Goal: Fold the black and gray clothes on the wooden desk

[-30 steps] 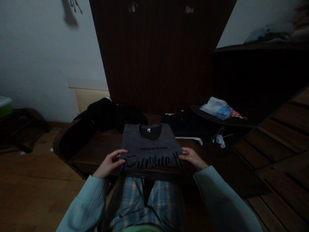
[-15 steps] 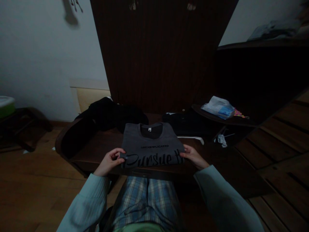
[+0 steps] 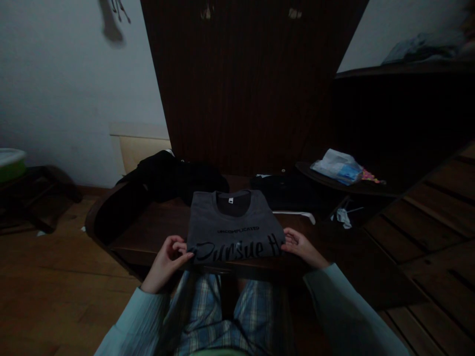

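A folded grey T-shirt point(image 3: 237, 222) lies on the dark wooden bench with its collar away from me; black lettering runs across its front. At its near left corner, my left hand point(image 3: 168, 259) pinches the edge, thumb on top and fingers curled. My right hand point(image 3: 302, 247) holds the near right edge in the same way, its fingertips partly hidden by the cloth. A small white label shows inside the collar.
Dark clothing point(image 3: 174, 175) is heaped at the bench's point(image 3: 137, 227) left end, and more dark cloth point(image 3: 289, 193) lies behind the shirt. A white hook-ended strip point(image 3: 297, 215) lies at right. A plastic packet point(image 3: 337, 165) rests on a small shelf. A dark stool point(image 3: 40, 193) stands far left.
Both hands and the shirt's near edge have shifted slightly toward me, and the shirt lies a little flatter. My legs have moved apart below the bench.
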Motion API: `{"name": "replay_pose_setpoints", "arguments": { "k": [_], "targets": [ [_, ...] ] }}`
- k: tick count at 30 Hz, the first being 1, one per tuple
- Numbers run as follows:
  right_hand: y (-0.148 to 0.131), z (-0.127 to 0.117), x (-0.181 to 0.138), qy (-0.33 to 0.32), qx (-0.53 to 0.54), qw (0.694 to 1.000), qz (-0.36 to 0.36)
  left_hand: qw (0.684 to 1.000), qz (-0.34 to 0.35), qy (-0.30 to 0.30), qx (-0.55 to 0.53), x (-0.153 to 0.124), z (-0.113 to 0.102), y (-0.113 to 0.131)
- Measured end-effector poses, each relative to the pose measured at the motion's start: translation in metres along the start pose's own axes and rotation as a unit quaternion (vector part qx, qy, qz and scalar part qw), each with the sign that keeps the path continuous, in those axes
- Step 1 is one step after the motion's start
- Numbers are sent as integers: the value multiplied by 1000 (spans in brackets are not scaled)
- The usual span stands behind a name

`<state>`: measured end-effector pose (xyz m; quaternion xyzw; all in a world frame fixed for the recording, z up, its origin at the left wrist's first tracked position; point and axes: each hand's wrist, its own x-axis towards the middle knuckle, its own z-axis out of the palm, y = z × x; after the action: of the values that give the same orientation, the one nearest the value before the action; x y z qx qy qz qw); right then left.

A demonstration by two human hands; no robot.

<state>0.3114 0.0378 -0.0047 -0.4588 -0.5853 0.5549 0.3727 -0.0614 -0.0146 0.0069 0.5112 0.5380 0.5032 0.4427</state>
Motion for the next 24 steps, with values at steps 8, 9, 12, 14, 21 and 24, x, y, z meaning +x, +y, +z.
{"name": "replay_pose_setpoints", "arguments": {
  "k": [8,9,12,14,21,24],
  "targets": [
    [-11,6,-10,-59,-82,995,-13,985,10,-147,87,0,-3,-3],
    [-12,6,-10,-63,-92,994,-18,985,13,-151,83,1,-2,-3],
    [-13,4,-8,-59,-111,992,-27,989,16,-122,76,1,3,-2],
    [-12,4,-8,-49,-107,993,-17,993,9,-90,72,0,5,-3],
    [-8,3,-9,12,-46,999,26,997,-35,-62,28,1,2,-3],
    [-9,4,-9,19,-40,998,33,998,-33,-47,39,1,2,1]
  ]
}}
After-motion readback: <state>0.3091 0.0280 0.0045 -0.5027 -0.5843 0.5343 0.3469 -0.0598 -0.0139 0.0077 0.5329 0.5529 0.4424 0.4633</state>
